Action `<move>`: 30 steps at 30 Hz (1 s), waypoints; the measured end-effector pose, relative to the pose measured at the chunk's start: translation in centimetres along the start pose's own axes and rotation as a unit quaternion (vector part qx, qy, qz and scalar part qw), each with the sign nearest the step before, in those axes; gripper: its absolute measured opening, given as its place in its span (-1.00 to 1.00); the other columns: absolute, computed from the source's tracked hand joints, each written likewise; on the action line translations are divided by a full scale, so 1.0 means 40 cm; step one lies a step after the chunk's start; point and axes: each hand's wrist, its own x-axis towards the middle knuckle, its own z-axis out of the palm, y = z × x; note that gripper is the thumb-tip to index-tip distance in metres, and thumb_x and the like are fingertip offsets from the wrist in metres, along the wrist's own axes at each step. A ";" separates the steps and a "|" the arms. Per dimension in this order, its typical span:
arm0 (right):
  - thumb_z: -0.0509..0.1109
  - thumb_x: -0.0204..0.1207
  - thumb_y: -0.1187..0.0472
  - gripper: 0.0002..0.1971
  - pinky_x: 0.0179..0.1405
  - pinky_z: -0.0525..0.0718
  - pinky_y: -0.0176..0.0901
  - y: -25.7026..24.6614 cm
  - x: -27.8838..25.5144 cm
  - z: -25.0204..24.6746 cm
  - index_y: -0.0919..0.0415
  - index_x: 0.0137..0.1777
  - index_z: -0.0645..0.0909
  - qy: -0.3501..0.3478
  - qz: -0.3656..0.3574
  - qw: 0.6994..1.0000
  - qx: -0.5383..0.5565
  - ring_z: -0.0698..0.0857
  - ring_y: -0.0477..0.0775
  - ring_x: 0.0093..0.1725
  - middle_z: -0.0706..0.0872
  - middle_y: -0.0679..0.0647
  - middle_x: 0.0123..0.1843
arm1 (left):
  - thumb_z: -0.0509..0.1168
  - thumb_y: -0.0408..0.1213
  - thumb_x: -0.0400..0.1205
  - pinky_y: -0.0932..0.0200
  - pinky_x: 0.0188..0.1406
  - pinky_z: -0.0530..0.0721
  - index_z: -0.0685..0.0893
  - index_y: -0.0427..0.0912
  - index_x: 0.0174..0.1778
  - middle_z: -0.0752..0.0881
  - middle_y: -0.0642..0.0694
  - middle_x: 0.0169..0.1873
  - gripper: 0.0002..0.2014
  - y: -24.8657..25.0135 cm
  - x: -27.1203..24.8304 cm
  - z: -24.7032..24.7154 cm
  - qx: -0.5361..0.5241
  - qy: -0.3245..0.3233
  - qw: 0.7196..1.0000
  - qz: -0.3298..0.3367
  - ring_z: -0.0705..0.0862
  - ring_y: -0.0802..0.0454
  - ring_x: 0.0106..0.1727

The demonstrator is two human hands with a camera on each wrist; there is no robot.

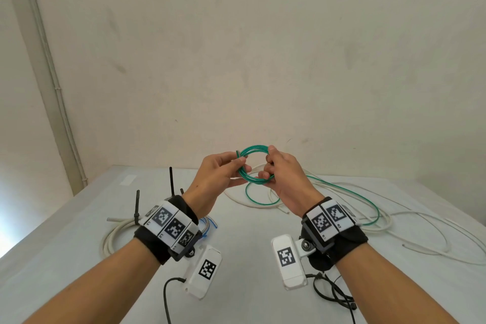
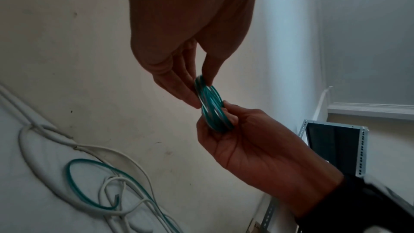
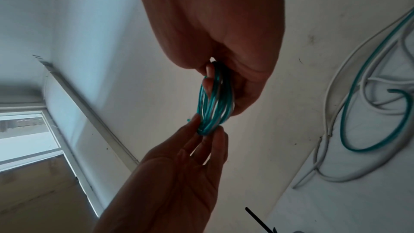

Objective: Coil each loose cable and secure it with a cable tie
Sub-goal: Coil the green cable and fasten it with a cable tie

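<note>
**Green coil held up, tail still trailing**

Pale walls back a white-covered desk (image 1: 79, 258) strewn with white cables (image 1: 420, 231). Above it, the left hand (image 1: 218, 173) and right hand (image 1: 281, 173) each pinch opposite sides of the green cable (image 1: 253, 163) coil. Its ring stands roughly upright, facing the person, axis pointing front to back. A slack pinch could let the loops spring apart; the trailing tail could snag the white cables.

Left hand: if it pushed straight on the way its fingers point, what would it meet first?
Probably the right hand, which grips the far side of the green cable coil that the left hand pinches; depth is uncertain.
</note>
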 end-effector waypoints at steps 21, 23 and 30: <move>0.12 0.88 0.02 -0.66 -0.20 0.37 -0.07 -0.004 -0.017 -0.005 0.10 -0.17 0.36 -0.128 0.010 0.988 -0.091 0.17 -0.07 -0.49 0.23 -0.09 -0.45 | 0.11 -0.03 0.87 -0.02 -0.06 0.73 0.60 -0.26 -0.08 0.49 -0.09 -0.47 -0.61 0.010 0.006 0.009 -0.093 -0.081 0.986 -0.109 0.54 0.02 -0.46; 0.10 0.88 0.04 -0.65 -0.31 0.29 -0.13 -0.011 -0.022 -0.001 0.10 -0.18 0.34 -0.135 -0.002 0.983 -0.124 0.17 -0.08 -0.50 0.22 -0.10 -0.46 | 0.16 0.05 0.84 0.02 -0.14 0.73 0.59 -0.23 -0.15 0.36 -0.04 -0.53 -0.58 0.020 0.009 0.005 -0.119 -0.100 0.976 -0.151 0.40 0.06 -0.56; 0.13 0.88 0.07 -0.60 -0.33 0.22 -0.10 -0.022 -0.026 -0.012 0.09 -0.26 0.33 -0.179 -0.014 0.964 -0.196 0.17 -0.08 -0.50 0.23 -0.13 -0.48 | 0.20 0.12 0.80 -0.01 0.06 0.63 0.53 -0.11 -0.23 0.57 -0.07 -0.41 -0.59 0.024 0.008 -0.009 0.017 -0.136 0.976 -0.170 0.59 -0.01 -0.26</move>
